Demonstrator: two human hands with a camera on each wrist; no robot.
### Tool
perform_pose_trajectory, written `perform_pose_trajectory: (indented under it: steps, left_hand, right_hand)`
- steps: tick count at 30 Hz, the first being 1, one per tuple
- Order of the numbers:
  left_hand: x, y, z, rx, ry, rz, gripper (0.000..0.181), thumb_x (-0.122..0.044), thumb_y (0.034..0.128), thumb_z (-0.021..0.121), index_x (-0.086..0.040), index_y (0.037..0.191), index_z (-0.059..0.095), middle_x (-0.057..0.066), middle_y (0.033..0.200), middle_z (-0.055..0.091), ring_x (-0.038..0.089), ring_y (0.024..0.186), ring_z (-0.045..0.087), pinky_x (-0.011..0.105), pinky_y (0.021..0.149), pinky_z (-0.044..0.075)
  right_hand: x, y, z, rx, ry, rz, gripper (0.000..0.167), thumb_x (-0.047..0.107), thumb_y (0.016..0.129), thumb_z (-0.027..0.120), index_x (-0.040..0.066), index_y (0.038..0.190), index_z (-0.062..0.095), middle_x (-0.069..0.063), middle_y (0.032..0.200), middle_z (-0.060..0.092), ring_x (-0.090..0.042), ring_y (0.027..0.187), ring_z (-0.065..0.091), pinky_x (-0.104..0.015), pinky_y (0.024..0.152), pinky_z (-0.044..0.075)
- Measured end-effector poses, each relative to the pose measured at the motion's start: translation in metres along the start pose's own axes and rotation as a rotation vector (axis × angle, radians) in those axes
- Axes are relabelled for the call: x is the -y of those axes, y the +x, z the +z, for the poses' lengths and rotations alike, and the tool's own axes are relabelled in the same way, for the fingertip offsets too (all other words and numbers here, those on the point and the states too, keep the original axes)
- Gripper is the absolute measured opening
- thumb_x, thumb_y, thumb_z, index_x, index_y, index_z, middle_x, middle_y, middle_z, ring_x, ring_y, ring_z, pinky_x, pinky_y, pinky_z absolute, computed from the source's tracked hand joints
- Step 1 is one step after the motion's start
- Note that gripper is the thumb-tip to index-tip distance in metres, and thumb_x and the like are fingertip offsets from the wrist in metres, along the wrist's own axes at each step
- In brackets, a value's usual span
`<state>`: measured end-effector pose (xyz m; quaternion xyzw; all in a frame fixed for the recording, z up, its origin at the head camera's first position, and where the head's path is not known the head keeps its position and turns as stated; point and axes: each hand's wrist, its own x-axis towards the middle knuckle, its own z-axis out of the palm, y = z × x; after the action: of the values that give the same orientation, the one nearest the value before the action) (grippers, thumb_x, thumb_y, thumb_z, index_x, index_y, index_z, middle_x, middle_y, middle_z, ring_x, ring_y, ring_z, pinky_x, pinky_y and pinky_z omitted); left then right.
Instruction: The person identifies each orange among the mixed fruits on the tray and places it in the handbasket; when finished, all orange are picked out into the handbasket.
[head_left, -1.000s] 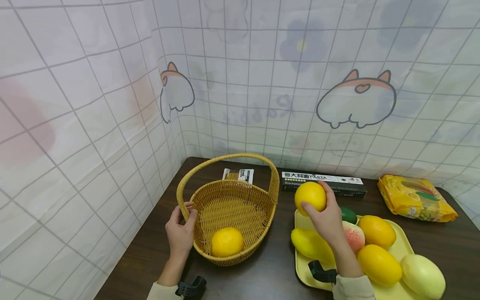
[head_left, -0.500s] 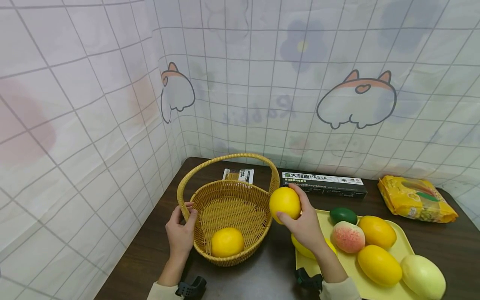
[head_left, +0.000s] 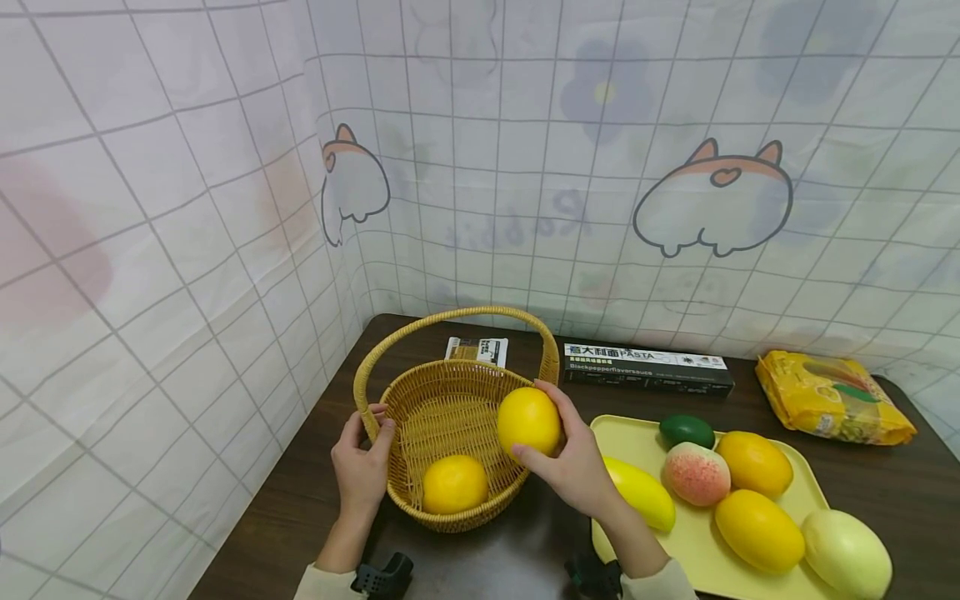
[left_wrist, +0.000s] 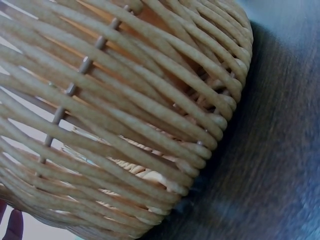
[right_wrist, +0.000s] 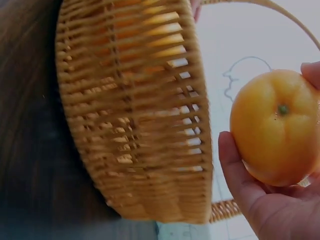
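Note:
My right hand (head_left: 576,468) grips an orange (head_left: 529,422) above the right rim of the wicker basket (head_left: 457,523). In the right wrist view the orange (right_wrist: 274,129) shows its green stem dimple, between thumb and fingers and apart from the basket's wall (right_wrist: 135,115). On the basket's left side my left hand (head_left: 362,460) pinches the rim near the foot of its tall handle (head_left: 457,312). A second yellow-orange fruit (head_left: 455,485) lies inside at the front. The left wrist view is mostly filled by the woven wall (left_wrist: 120,100); only a fingertip shows there.
On the right a yellow tray (head_left: 693,567) bears a mango-like yellow fruit (head_left: 641,493), a peach (head_left: 697,475), a green fruit (head_left: 687,431) and several others. Behind stand a pasta box (head_left: 647,369), a small packet (head_left: 477,351) and a yellow bag (head_left: 832,396).
My right hand has carried the orange leftward and slightly down, from over the tray to the basket's right rim. The left hand and the basket have stayed in place.

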<state>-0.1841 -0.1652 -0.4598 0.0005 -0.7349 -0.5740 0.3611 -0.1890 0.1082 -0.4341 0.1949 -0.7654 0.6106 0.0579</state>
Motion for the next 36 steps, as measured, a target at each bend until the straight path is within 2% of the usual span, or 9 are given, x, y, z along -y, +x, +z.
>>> perform_pose_trajectory:
  steps: [4, 11, 19, 26, 32, 36]
  left_hand:
    - [0.0, 0.0, 0.001, -0.003, -0.003, -0.013, 0.019, 0.003, 0.0876, 0.068, 0.008, 0.106, 0.067, 0.017, 0.09, 0.068, 0.003, 0.081, 0.06, 0.014, 0.074, 0.046]
    - [0.001, -0.001, -0.001, -0.004, 0.005, -0.023, 0.017, 0.004, 0.0873, 0.068, 0.0, 0.104, 0.069, 0.015, 0.089, 0.068, 0.004, 0.082, 0.061, 0.015, 0.076, 0.047]
    - [0.001, 0.0, -0.001, -0.01, 0.01, -0.033, 0.016, 0.002, 0.0874, 0.069, -0.001, 0.103, 0.069, 0.015, 0.09, 0.068, 0.008, 0.085, 0.062, 0.014, 0.077, 0.045]
    - [-0.001, 0.001, 0.001, -0.016, 0.022, -0.017, 0.016, 0.002, 0.0864, 0.07, -0.002, 0.102, 0.069, 0.014, 0.087, 0.067, 0.005, 0.084, 0.06, 0.013, 0.077, 0.044]
    - [-0.001, 0.001, 0.001, -0.019, 0.024, -0.011, 0.016, 0.003, 0.0862, 0.07, -0.001, 0.102, 0.069, 0.014, 0.087, 0.067, 0.004, 0.084, 0.06, 0.012, 0.077, 0.044]
    - [-0.001, 0.001, 0.0, -0.019, 0.011, -0.006, 0.016, 0.002, 0.0867, 0.07, -0.001, 0.102, 0.069, 0.015, 0.088, 0.068, 0.005, 0.085, 0.061, 0.012, 0.077, 0.044]
  right_hand:
    - [0.002, -0.001, 0.011, 0.03, 0.042, 0.004, 0.081, 0.014, 0.082, 0.078, 0.027, 0.149, 0.034, -0.009, 0.139, 0.048, -0.03, 0.106, 0.057, -0.034, 0.082, 0.053]
    - [0.001, -0.003, 0.032, 0.061, 0.104, 0.062, 0.083, 0.013, 0.081, 0.079, 0.028, 0.148, 0.033, -0.008, 0.138, 0.048, -0.027, 0.109, 0.057, -0.032, 0.083, 0.053]
    - [0.005, 0.004, 0.052, 0.128, 0.194, 0.045, 0.08, 0.01, 0.083, 0.077, 0.026, 0.148, 0.033, -0.012, 0.138, 0.046, -0.032, 0.112, 0.055, -0.034, 0.083, 0.054]
    - [0.006, 0.016, 0.067, 0.087, 0.185, 0.049, 0.083, 0.013, 0.081, 0.079, 0.03, 0.148, 0.032, -0.006, 0.14, 0.045, -0.03, 0.111, 0.055, -0.039, 0.083, 0.053]
    - [0.003, 0.031, 0.074, 0.063, 0.191, 0.076, 0.081, 0.016, 0.082, 0.078, 0.022, 0.149, 0.033, -0.008, 0.14, 0.046, -0.029, 0.11, 0.055, -0.042, 0.083, 0.052]
    - [-0.002, 0.04, 0.079, 0.082, 0.16, 0.096, 0.081, 0.023, 0.082, 0.078, 0.018, 0.149, 0.033, -0.011, 0.135, 0.049, -0.026, 0.106, 0.056, -0.04, 0.079, 0.052]
